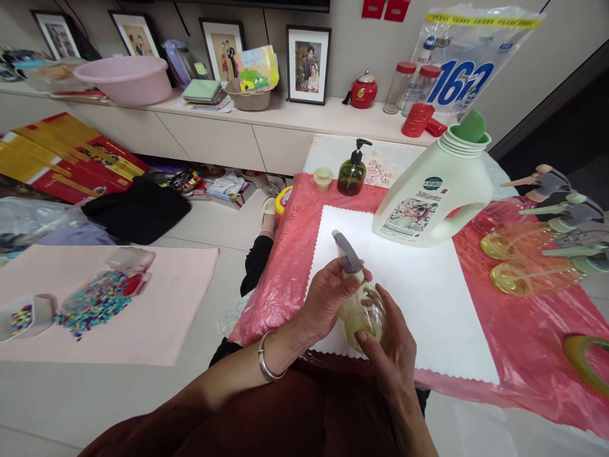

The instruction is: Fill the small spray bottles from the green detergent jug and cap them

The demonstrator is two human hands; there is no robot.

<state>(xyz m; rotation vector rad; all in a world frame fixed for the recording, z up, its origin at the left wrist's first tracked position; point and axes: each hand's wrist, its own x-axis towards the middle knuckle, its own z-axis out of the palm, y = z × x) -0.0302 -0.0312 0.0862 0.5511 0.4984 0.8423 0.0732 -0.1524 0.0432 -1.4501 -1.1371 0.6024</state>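
Spray bottle (365, 314): left grip (326, 295) pinches neck, right grip (396, 346) cups body.

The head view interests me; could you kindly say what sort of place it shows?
Probably a home living room: framed photos and a pink basin stand along a low white cabinet.

The left hand (328, 297) grips a spray bottle (362, 311) by its neck, the right hand (394, 343) cupping its body, over the worktop (516, 330). From that bottle, a detergent jug (428, 190) stands at one o'clock, a green pump bottle (351, 176) at twelve, more spray bottles (528, 279) toward three, coloured beads (102, 308) at nine.
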